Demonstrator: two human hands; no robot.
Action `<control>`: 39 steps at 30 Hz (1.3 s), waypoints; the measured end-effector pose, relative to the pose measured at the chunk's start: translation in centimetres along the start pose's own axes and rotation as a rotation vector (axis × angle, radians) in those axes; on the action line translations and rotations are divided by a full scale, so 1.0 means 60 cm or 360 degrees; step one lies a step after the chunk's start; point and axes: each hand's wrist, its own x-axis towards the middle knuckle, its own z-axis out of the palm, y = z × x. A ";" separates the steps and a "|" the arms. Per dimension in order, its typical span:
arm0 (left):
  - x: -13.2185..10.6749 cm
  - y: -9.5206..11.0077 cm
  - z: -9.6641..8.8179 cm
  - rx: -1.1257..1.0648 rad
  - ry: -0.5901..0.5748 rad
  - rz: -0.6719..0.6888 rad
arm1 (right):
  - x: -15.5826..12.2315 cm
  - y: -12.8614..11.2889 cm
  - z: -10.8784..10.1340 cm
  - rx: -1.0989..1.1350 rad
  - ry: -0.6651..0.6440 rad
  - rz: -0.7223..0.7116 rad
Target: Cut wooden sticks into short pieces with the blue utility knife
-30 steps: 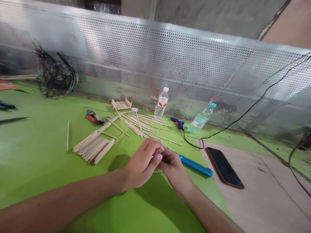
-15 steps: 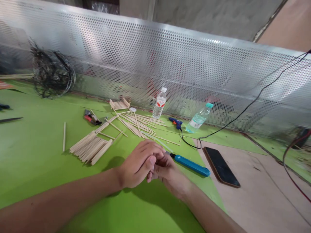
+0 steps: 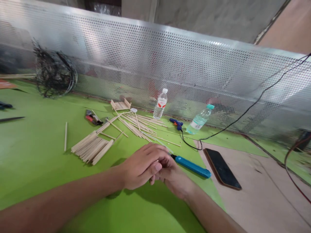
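My left hand [image 3: 142, 165] lies over my right hand [image 3: 170, 173] above the green table top [image 3: 36, 161]. Both hands have their fingers curled and pressed together, and what they hold is hidden. A blue utility knife [image 3: 191, 165] lies just right of my hands. To the upper left lies a bundle of flat wooden sticks [image 3: 93, 147], and thin skewers [image 3: 138, 124] lie scattered behind it.
A small stick frame [image 3: 120, 105], red-handled pliers [image 3: 93, 118], two water bottles [image 3: 160, 104] [image 3: 200, 119], a blue glue gun [image 3: 177, 123] with a black cord, and a dark phone [image 3: 222, 168] lie around. A perforated metal screen [image 3: 170, 64] runs along the back. A tangle of black wire [image 3: 54, 74] sits at the far left.
My hands drew slightly toward me and closed more tightly together; a thin stick seen between them a second ago no longer shows. The view shifted a little.
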 end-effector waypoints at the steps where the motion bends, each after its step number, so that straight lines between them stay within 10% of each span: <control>1: 0.000 -0.004 0.000 0.0060 0.0059 0.0002 | 0.002 0.000 -0.001 0.0020 0.0056 -0.0018; 8: -0.003 -0.035 -0.005 0.0529 0.0100 -0.0173 | 0.012 0.002 -0.022 0.0186 0.0463 -0.0114; 39: -0.002 -0.051 -0.014 0.0510 0.0104 -0.0061 | 0.013 0.002 -0.026 0.0350 0.0599 -0.0002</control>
